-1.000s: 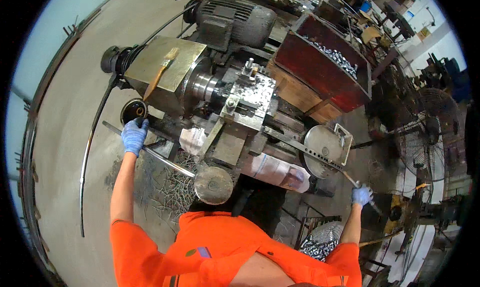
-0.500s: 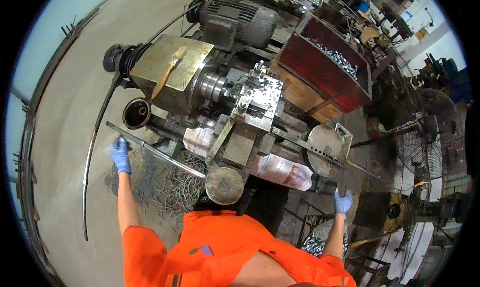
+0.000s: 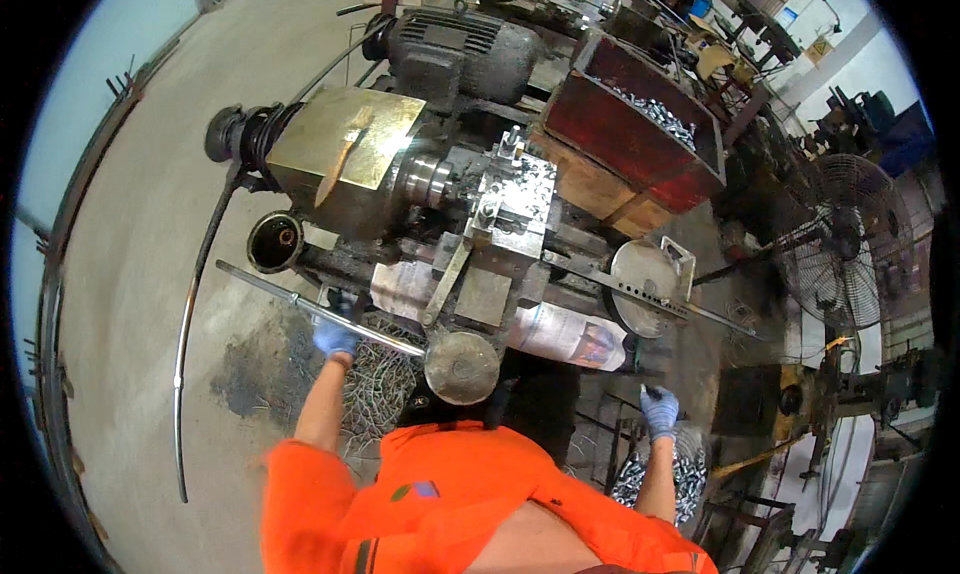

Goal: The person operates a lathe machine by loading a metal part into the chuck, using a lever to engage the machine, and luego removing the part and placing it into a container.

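Observation:
My left hand, in a blue glove with dark fingertips, is at the long metal lever bar in front of the lathe. The bar crosses over its fingers, so their grip is hidden. My right hand, gloved the same way, hangs low at the right above a container of small shiny metal parts. Its fingers are curled together; whatever may be in them is too small to make out. Ahead are the lathe's chuck and its bright tool slide. A round metal disc sits at the bar's near end.
A wooden-handled brush lies on the headstock cover. Behind stands a motor; to its right, a red bin of metal parts. Metal shavings cover the floor below the bar. A fan stands at the right.
My left hand has moved right along the lever bar, from near its far left end toward the middle. My right hand has shifted slightly left. The whole view has shifted a little.

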Motion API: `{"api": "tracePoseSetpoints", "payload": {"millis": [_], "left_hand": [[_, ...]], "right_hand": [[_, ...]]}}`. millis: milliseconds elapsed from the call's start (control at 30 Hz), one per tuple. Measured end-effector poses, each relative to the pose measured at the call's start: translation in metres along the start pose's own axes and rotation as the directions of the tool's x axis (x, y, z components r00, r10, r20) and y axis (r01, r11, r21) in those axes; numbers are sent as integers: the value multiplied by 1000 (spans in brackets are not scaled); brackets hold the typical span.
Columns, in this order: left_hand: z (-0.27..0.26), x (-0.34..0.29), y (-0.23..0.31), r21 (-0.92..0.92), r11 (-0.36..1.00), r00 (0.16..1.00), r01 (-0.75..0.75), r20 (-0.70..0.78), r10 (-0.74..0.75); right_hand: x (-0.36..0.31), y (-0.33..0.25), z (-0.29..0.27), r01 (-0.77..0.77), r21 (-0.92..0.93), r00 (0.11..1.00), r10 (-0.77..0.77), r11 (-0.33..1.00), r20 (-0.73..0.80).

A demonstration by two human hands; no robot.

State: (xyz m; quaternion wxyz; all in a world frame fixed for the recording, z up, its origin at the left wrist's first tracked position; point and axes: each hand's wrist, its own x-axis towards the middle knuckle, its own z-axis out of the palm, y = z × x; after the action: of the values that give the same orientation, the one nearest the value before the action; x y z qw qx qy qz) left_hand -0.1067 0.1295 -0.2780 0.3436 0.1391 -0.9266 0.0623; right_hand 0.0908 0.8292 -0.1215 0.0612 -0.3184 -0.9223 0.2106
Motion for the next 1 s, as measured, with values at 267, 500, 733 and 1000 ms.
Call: {"api": "tracePoseSetpoints", "payload": {"millis": [267, 500, 733, 1000], "left_hand": [[-45, 78, -16, -151, 968, 559, -201, 794, 240], [-103, 112, -43, -168, 986, 370, 7, 916, 154], [-191, 160, -134, -537, 741, 759, 404, 649, 56], [-251, 206, -214, -116, 929, 892, 351, 343, -294]], "right_hand": [[6, -60, -67, 89, -34, 991, -91, 995, -97], [23, -152, -82, 446, 8, 871, -432, 895, -234], [12, -363, -103, 845, 146, 534, -828, 514, -173], [21, -522, -39, 976, 78, 205, -979, 204, -1]]}}
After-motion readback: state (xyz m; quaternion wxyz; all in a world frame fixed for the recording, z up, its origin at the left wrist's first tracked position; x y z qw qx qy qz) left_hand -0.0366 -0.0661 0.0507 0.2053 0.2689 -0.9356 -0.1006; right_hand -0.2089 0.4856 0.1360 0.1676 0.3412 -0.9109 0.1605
